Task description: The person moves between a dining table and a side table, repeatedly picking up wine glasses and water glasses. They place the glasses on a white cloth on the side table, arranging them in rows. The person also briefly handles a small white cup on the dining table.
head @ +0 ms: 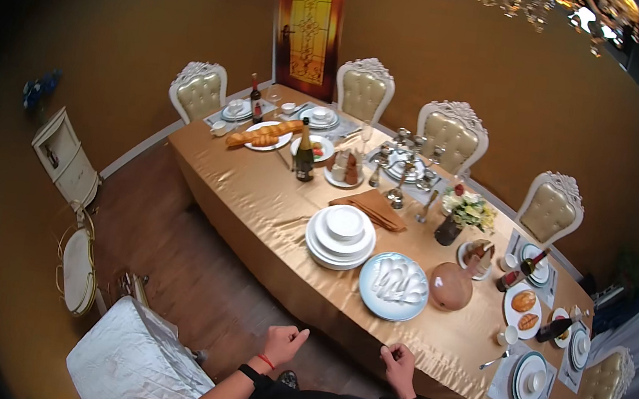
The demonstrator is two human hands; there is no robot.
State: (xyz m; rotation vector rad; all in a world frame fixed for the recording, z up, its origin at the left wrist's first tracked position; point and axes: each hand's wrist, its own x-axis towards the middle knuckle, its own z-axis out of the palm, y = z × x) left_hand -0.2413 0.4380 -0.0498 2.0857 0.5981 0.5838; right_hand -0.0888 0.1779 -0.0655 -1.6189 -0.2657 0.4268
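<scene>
My left hand (pixel 284 342), with a red cord at the wrist, is held in a loose fist just off the long side of the table (pixel 239 175). Nothing shows in it. My right hand (pixel 399 363) is likewise curled, close to the table's near edge, with no object visible. Before me on the gold tablecloth stands a stack of white plates and bowls (pixel 345 221). Right of it, a pale blue plate (pixel 367 299) bears several white spoons (pixel 402 281). A pinkish round-bodied decanter (pixel 451 286) lies beside that plate, and a folded brown napkin (pixel 370 208) lies behind the stack.
Candelabra (pixel 395 196), a flower vase (pixel 449 231), a dark green bottle (pixel 304 159) and baguettes (pixel 265 134) stand or lie farther in. Place settings (pixel 528 379) line the edges. Tufted chairs (pixel 453 135) stand behind. A cloth-covered stand (pixel 130 355) is at my left.
</scene>
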